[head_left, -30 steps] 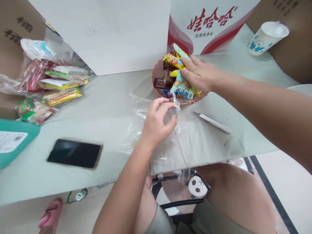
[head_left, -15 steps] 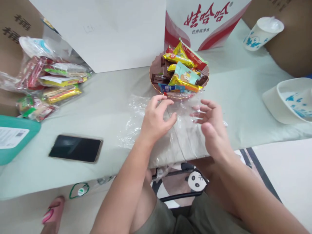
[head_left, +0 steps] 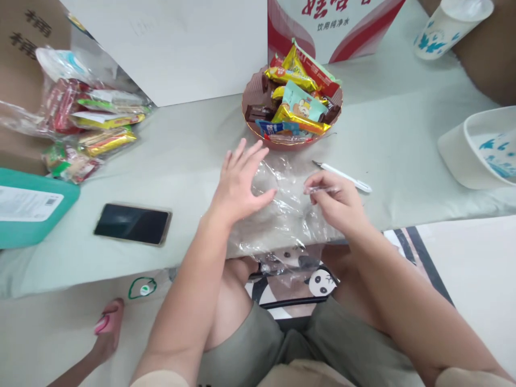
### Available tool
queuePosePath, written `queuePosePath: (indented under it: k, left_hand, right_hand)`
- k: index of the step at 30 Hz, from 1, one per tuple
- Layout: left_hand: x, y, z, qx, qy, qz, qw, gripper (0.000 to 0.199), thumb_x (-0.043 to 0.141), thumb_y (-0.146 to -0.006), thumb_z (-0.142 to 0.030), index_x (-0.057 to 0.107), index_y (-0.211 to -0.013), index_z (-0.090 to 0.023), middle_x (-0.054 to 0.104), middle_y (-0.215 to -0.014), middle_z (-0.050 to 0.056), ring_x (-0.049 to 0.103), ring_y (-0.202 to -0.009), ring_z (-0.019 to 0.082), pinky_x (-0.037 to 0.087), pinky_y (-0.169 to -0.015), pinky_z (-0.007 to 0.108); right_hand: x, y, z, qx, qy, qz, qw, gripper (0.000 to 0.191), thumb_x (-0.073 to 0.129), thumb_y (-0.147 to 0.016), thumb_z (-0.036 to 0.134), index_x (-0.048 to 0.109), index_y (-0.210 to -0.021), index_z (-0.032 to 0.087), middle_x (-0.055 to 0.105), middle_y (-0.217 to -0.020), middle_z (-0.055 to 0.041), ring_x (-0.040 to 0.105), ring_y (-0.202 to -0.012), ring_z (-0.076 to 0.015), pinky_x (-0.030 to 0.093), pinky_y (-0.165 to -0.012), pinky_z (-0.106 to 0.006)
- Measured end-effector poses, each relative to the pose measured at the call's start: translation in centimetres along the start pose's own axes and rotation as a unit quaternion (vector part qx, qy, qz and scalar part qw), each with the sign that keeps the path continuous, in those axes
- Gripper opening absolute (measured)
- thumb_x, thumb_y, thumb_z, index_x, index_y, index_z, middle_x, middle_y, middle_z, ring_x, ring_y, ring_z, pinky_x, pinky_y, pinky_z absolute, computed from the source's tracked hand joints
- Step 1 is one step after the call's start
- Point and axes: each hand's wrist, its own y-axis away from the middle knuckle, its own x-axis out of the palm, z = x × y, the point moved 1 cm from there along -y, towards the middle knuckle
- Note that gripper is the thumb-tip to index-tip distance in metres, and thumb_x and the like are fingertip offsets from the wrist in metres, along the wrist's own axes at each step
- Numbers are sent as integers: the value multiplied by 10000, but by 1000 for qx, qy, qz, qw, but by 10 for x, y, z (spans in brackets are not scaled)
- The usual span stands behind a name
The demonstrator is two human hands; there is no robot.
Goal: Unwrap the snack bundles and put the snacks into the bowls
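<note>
1 hand (head_left: 338, 203) pinches film (head_left: 282, 215); carton (head_left: 24, 70): "桶".

Looks like a home, judging by the cloth-covered table (head_left: 193, 140), snack bowl (head_left: 253, 91), smartphone (head_left: 133, 223), pink slipper (head_left: 115, 310) and cardboard carton (head_left: 20, 75).

crinkled, glossy clear plastic film (head_left: 282, 212) — shiny snack wrappers (head_left: 302, 121), ribbed bowl (head_left: 253, 92) — matt table cover (head_left: 193, 156)

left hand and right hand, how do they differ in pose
The left hand is spread open; the right hand is curled, pinching the clear plastic. The left hand is nearer the phone, the right hand beside the white tool. Both are bare, on the near side of the bowl.
</note>
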Motion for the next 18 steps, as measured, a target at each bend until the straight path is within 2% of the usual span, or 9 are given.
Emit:
queuePosePath:
  k: [2, 4, 6, 8, 10, 12, 14, 16, 18]
  left_hand:
    - [-10, 0, -3, 19, 21, 61, 998, 865, 763, -762, -289, 427, -1557, -242, 488, -1621, 117, 288, -1599, 372, 199, -1307, 612]
    - [-15, 0, -13, 36, 50, 109, 992, 877, 763, -742, -285, 439, -1555, -222, 620, -1473, 113, 428, -1517, 348, 200, -1310, 586]
    - [-14, 0, -24, 42, 74, 153, 985, 718, 748, -750, -296, 576, -1442, -216, 736, -1157, 66, 619, -1280, 300, 277, -1274, 551]
    - [-9, -1, -30, 46, 77, 197, 976, 384, 704, -797, -309, 739, -1169, -221, 697, -892, 28, 663, -1032, 252, 408, -1156, 506]
    - [-5, -2, -31, 53, 75, 207, 974, 158, 662, -838, -316, 767, -883, -208, 652, -848, 44, 633, -952, 239, 476, -1012, 456]
    - [-3, -2, -28, 57, 105, 169, 978, 151, 655, -833, -295, 709, -735, -194, 669, -967, 68, 628, -985, 234, 484, -969, 424]
    - [-1, -1, -22, 50, 178, 118, 976, 170, 648, -813, -256, 619, -659, -188, 698, -1073, 67, 653, -1010, 213, 496, -959, 385]
    - [2, 0, -16, 9, 250, 64, 966, 223, 626, -819, -244, 533, -623, -194, 732, -984, 43, 685, -931, 185, 517, -883, 342]
    - [6, 0, -10, -52, 285, -16, 957, 250, 617, -832, -261, 495, -621, -208, 704, -783, 7, 678, -795, 164, 514, -778, 312]
  right_hand:
    - [-4, 1, 2, -49, 7, 109, 993, 242, 483, -692, 103, 673, -803, 205, 694, -764, 3, 615, -709, -134, 463, -676, -283]
    - [-4, 2, 4, -72, -9, 204, 976, 265, 477, -698, 82, 683, -818, 198, 706, -779, 5, 621, -724, -130, 462, -680, -271]
    - [-1, 2, 5, -72, -34, 255, 964, 246, 492, -723, 73, 681, -827, 192, 703, -769, 9, 610, -705, -122, 460, -674, -264]
    - [1, 2, 5, -61, -66, 263, 961, 201, 529, -746, 79, 676, -830, 187, 694, -756, 12, 595, -684, -115, 459, -670, -262]
    - [4, 0, 3, -40, -103, 239, 965, 146, 571, -754, 101, 666, -825, 187, 674, -730, 17, 573, -648, -108, 458, -654, -263]
    - [5, -4, -2, -13, -132, 188, 973, 114, 609, -744, 137, 653, -831, 196, 652, -709, 22, 555, -617, -108, 456, -626, -265]
    - [6, -9, -7, 18, -154, 109, 982, 146, 644, -746, 192, 645, -889, 223, 662, -760, 14, 569, -630, -120, 472, -619, -275]
    - [5, -14, -12, 49, -182, 15, 982, 207, 665, -777, 307, 627, -977, 267, 691, -894, -4, 628, -716, -148, 517, -661, -298]
    - [6, -16, -14, 76, -219, -53, 971, 308, 643, -815, 501, 602, -1048, 304, 703, -1048, -25, 691, -874, -189, 571, -761, -345]
